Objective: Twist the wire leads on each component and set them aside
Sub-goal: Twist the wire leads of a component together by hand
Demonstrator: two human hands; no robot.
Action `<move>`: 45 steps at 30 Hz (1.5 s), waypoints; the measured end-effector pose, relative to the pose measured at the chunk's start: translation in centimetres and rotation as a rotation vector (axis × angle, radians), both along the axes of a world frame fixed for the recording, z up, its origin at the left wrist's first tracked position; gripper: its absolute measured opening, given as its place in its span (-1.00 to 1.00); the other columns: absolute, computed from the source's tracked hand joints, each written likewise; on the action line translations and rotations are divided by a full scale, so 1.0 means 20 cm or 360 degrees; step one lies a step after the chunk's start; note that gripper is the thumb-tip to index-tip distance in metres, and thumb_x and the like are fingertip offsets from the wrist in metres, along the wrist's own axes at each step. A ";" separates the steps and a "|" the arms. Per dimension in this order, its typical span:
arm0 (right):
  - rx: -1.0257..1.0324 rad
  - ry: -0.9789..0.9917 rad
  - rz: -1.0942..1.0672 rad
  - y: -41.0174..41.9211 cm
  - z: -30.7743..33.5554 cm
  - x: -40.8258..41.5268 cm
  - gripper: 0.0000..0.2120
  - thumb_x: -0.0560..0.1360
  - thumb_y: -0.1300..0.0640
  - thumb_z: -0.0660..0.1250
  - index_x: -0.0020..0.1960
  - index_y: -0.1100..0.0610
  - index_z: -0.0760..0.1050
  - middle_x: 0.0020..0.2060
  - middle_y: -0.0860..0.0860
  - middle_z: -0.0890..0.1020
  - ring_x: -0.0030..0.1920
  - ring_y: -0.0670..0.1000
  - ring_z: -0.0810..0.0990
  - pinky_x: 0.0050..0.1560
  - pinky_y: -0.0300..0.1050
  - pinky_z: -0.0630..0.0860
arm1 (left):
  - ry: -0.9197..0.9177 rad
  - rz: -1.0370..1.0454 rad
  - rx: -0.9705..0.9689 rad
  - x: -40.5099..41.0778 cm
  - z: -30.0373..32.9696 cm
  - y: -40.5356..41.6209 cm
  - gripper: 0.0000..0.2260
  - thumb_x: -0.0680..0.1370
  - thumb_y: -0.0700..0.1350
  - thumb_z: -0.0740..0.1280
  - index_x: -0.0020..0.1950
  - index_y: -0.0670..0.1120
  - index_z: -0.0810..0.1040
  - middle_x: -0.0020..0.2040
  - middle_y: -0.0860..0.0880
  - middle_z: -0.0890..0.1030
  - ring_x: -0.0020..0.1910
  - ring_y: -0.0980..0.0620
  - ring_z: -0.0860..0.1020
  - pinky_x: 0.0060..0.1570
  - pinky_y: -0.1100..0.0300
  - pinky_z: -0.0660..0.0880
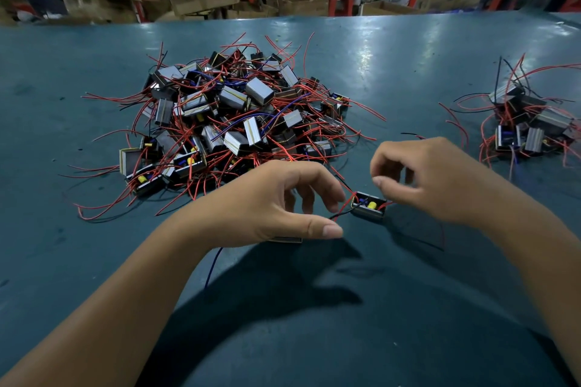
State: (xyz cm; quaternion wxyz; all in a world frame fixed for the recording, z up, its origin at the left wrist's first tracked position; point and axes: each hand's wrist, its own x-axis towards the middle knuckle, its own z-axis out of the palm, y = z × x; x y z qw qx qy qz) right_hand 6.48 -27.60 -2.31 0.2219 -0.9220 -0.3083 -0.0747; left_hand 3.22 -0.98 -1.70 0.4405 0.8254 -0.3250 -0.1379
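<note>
My left hand (270,198) hovers loosely open beside the component (368,206). My right hand (424,176) curls just above; whether it pinches a lead, I can't tell.

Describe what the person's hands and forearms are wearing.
Nothing is worn: the left hand and the right hand are bare, without gloves, rings, a watch or wristbands. Both forearms are uncovered to the frame's edge, with no sleeve showing. Fingernails are short and unpainted.

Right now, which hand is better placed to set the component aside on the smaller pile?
Probably the right hand: it sits beside the component, on the same side as the smaller pile.
</note>
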 end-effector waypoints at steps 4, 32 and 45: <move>-0.0196 0.0099 -0.0055 0.06 -0.05 -0.01 -0.74 0.43 -0.20 0.28 0.01 -0.08 0.48 -0.17 -0.20 0.60 -0.11 -0.10 0.55 -0.04 0.00 0.51 | 0.0031 0.0048 0.0185 0.02 0.02 0.05 -0.74 0.48 0.05 0.50 0.12 0.06 0.60 0.01 0.14 0.65 -0.11 0.18 0.58 -0.05 0.09 0.56; 0.0377 0.0127 0.0163 0.09 0.00 -0.09 -0.88 0.48 -0.12 0.41 -0.12 -0.10 0.55 -0.24 -0.17 0.65 -0.22 -0.02 0.62 -0.21 -0.12 0.50 | -0.0418 0.0200 0.0465 0.07 -0.02 0.09 -0.75 0.48 0.17 0.42 0.06 0.06 0.62 -0.05 0.16 0.61 -0.04 0.19 0.54 -0.11 0.38 0.44; 0.0393 -0.0451 0.0372 0.19 -0.02 -0.13 -0.87 0.56 0.07 0.39 -0.07 0.13 0.61 0.19 0.01 0.57 0.32 0.05 0.49 0.33 -0.03 0.38 | -0.0448 0.0087 0.0412 0.07 -0.10 0.02 -0.89 0.51 -0.04 0.51 -0.08 0.11 0.59 -0.21 0.18 0.57 -0.20 0.15 0.55 -0.21 0.19 0.50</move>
